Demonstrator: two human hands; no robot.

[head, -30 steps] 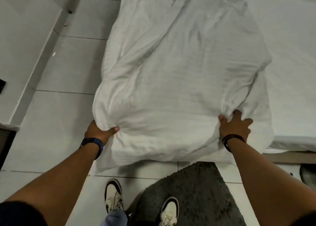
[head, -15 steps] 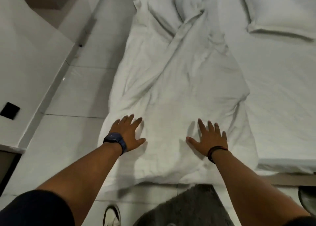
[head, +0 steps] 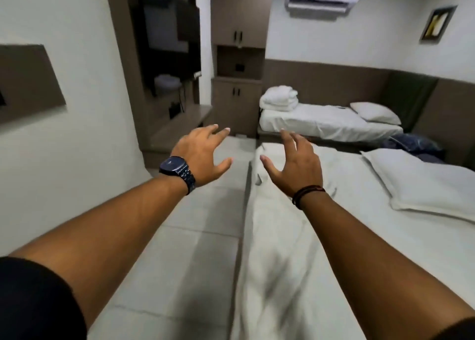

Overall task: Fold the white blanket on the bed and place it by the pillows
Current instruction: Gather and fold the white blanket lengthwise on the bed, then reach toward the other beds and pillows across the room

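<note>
The white blanket [head: 277, 249] lies in a long rumpled strip along the left edge of the near bed [head: 372, 237], running away from me. A white pillow [head: 421, 182] rests at the bed's right side. My left hand [head: 203, 153], with a dark watch on the wrist, hovers open above the floor just left of the blanket's far end. My right hand [head: 295, 163], with a dark wristband, hovers open over that far end, fingers spread. Neither hand holds anything.
Tiled floor [head: 195, 226] runs along the bed's left side. A second bed [head: 329, 123] stands beyond, with a folded white bundle [head: 280, 98] and a pillow [head: 375, 112]. A dark bag [head: 411, 143] lies between the beds. Cabinets [head: 237, 87] and a wall desk [head: 180, 123] stand at left.
Both hands let go of the blanket's near edge, pressed flat on it, then lifted and reached forward toward its far end. My view has tilted up from the bed to the room.
</note>
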